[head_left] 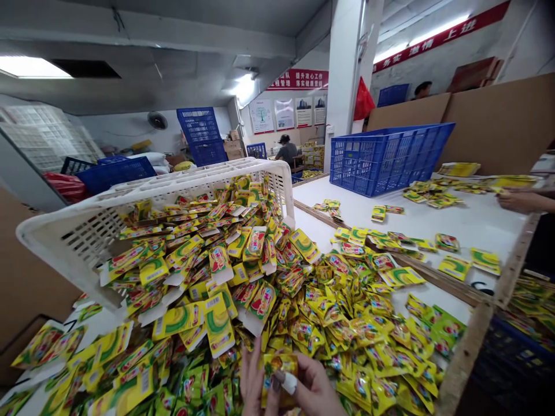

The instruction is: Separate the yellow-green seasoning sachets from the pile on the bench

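Observation:
At the bottom middle, a small yellow packet (281, 363) with a printed front is held up between my two hands. My left hand (252, 384) has its thumb on the packet's near side, with its other fingers stretched up along the left. From the right, my right hand (313, 386) pinches the same packet; its thumb wears a white wrap. Loose shiny yellow sachets (362, 329) are heaped under and right of my hands. Green sachets (195, 381) lie to the left. Flat yellow printed boxes (219, 323), some with open white flaps, spread behind my hands.
A white plastic crate (284, 179) lies tipped, spilling boxes onto the table. Wooden strips (466, 358) edge the white tabletop. A blue crate (368, 164) stands farther back. At the right, another person's hand (514, 199) is near yellow packs; another person (287, 151) sits behind.

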Demonstrator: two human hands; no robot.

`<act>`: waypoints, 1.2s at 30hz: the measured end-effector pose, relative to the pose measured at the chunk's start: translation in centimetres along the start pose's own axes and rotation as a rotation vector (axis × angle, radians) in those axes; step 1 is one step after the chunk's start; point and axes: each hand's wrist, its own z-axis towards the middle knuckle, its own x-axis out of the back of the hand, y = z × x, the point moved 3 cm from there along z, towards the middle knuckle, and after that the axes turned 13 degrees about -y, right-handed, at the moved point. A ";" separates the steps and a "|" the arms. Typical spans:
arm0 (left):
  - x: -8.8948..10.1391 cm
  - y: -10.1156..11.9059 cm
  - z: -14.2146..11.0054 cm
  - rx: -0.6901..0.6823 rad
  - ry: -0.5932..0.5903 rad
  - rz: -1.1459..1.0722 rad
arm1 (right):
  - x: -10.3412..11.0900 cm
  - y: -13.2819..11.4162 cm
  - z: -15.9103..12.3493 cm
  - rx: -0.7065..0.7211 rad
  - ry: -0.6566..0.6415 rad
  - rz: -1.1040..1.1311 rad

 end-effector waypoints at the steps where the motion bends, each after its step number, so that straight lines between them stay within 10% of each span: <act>1: 1.2 0.5 0.5 -0.113 0.026 0.188 | 0.5 -0.3 -0.2 -0.007 -0.036 -0.068; 5: 7.4 1.8 3.5 -0.389 0.084 0.894 | 2.9 0.1 -2.0 0.063 -0.077 -0.900; 9: 11.9 0.8 7.2 -0.409 -0.178 1.362 | 3.6 3.6 -3.2 0.079 -0.265 -1.638; 13: 13.7 0.6 8.2 -0.389 -0.326 1.290 | 3.9 2.4 -3.6 0.017 -0.265 -1.440; 16: 14.0 1.5 6.9 -0.243 -0.272 0.835 | 4.3 -1.1 -3.9 0.004 -0.113 -1.020; 21: 9.2 2.1 2.1 0.205 -0.078 -0.293 | 3.5 -4.3 -2.9 -0.079 0.065 -0.197; 25: 2.9 3.4 -0.7 0.414 -0.104 -0.667 | 1.2 -7.0 -0.8 0.065 0.029 0.017; 31: 0.7 5.6 -1.4 0.350 -0.298 -0.591 | -0.8 -9.6 -0.1 0.270 -0.213 -0.545; 36: 0.0 5.5 -1.7 0.267 -0.458 -0.585 | -1.1 -9.9 -1.6 0.039 -0.485 -0.884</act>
